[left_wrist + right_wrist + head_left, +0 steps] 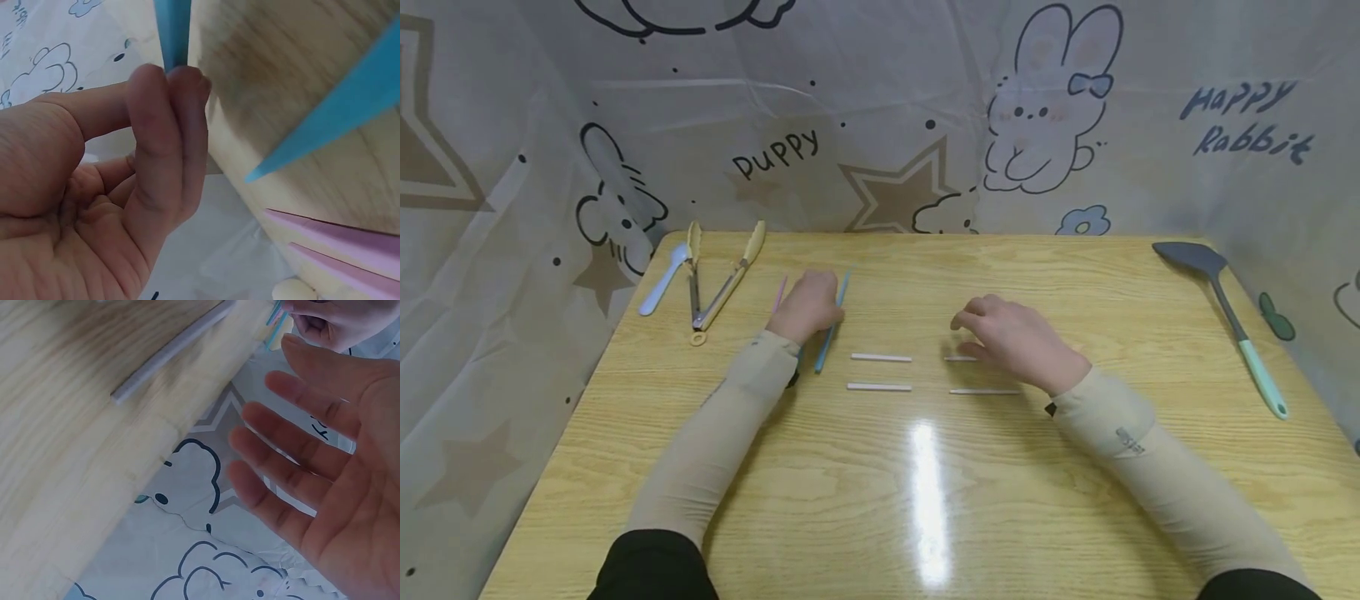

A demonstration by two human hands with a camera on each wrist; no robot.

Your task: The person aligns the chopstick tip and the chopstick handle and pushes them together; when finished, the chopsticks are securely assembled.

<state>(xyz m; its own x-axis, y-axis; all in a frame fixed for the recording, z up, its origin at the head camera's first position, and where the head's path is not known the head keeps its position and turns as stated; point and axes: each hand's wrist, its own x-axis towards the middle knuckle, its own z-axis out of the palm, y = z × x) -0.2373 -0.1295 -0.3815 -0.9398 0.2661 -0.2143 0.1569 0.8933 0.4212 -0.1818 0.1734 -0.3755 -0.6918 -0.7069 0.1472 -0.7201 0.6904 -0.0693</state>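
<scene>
My left hand (pixel 808 308) pinches a thin blue stick (pixel 825 348) between thumb and fingertips, at left of centre over the table. In the left wrist view the held stick rises from the fingertips, and a second blue stick (pixel 331 122) and two pink sticks (pixel 340 234) lie beside the hand on the wood. The right hand (pixel 1011 337) hovers over two white sticks, one (pixel 985 392) just in front and one (pixel 958 358) partly hidden by the hand. Its fingers are spread and relaxed in the right wrist view, with nothing in them.
Two more white sticks (pixel 880 387) lie parallel between the hands. Tongs with beige tips (pixel 726 292) and a pale blue utensil (pixel 662 283) are at the back left. A dark spatula with a mint handle (pixel 1228 312) lies along the right edge. Printed cloth (pixel 880 108) hangs behind.
</scene>
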